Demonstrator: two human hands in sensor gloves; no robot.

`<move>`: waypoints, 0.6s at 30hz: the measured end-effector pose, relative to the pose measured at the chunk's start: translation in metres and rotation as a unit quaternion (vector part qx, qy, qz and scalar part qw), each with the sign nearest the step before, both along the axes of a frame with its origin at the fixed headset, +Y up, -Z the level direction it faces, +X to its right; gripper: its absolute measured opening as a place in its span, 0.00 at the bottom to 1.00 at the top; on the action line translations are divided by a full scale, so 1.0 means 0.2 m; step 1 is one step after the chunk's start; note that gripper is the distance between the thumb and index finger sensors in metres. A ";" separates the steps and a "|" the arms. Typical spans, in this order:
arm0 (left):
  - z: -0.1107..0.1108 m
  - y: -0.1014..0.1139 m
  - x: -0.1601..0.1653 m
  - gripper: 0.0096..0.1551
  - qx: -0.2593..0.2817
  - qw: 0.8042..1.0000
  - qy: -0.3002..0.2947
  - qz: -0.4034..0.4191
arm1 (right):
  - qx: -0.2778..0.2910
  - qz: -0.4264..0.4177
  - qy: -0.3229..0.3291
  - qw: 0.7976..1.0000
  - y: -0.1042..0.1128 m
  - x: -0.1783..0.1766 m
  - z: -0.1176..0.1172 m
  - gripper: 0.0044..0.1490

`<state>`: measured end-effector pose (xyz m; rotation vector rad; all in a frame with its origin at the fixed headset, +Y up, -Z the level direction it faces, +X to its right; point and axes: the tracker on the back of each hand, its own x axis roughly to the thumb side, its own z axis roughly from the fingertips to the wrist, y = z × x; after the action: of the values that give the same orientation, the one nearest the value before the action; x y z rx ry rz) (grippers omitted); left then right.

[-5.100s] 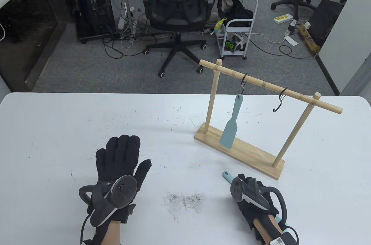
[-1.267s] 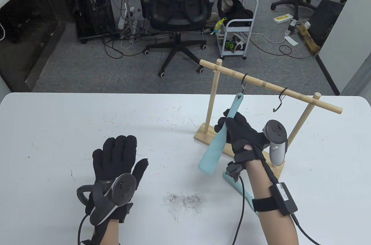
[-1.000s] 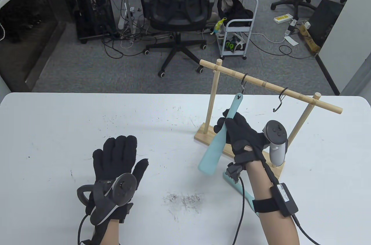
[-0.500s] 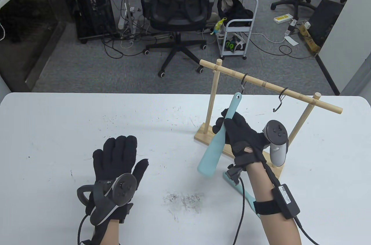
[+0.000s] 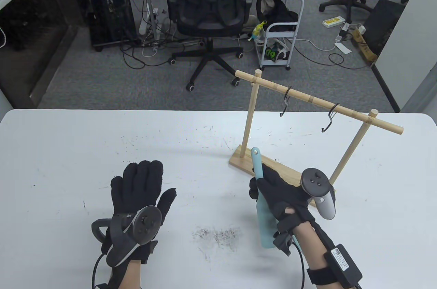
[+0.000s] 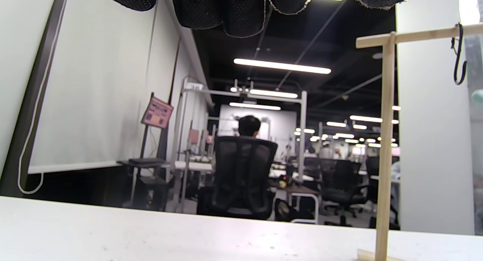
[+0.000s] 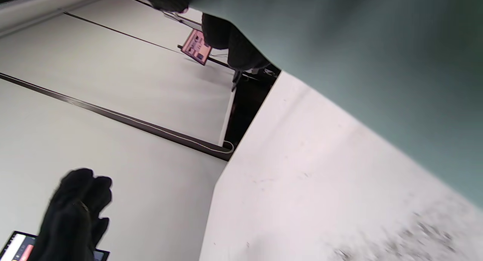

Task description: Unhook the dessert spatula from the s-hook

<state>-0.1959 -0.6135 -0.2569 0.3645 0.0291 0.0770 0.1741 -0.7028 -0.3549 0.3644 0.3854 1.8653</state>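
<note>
My right hand (image 5: 264, 186) grips the teal dessert spatula (image 5: 265, 231) by its handle, in front of the wooden rack (image 5: 309, 98). The spatula is clear of the rack, handle end pointing up and away, blade low over the table toward me. The left black S-hook (image 5: 285, 104) hangs bare on the rack's bar; it also shows in the left wrist view (image 6: 459, 57). In the right wrist view the blade (image 7: 377, 65) fills the upper right. My left hand (image 5: 141, 183) lies flat and open on the white table (image 5: 68, 152), holding nothing.
A second black S-hook (image 5: 329, 120) hangs bare further right on the bar. The rack's wooden base (image 5: 240, 161) sits just beyond my right hand. Dark scuff marks (image 5: 216, 234) lie on the table between my hands. An office chair (image 5: 210, 5) stands beyond the far edge.
My right hand has lifted the spatula's hole off the left S-hook and drawn it down and toward me. The hook now hangs bare. My left hand has not moved.
</note>
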 end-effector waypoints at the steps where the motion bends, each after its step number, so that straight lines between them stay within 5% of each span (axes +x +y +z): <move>1: 0.00 0.00 0.00 0.46 -0.001 1.000 0.000 -0.002 | -0.008 0.010 0.005 1.000 -0.04 0.00 0.01 0.39; 18: 0.00 -0.02 0.05 0.46 -0.011 1.000 -0.015 -0.009 | -0.068 0.110 0.042 0.991 -0.33 -0.10 0.11 0.40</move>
<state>-0.1866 -0.6168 -0.2565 0.3422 -0.0027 0.0637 0.1542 -0.7697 -0.3321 0.3174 0.6282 2.0299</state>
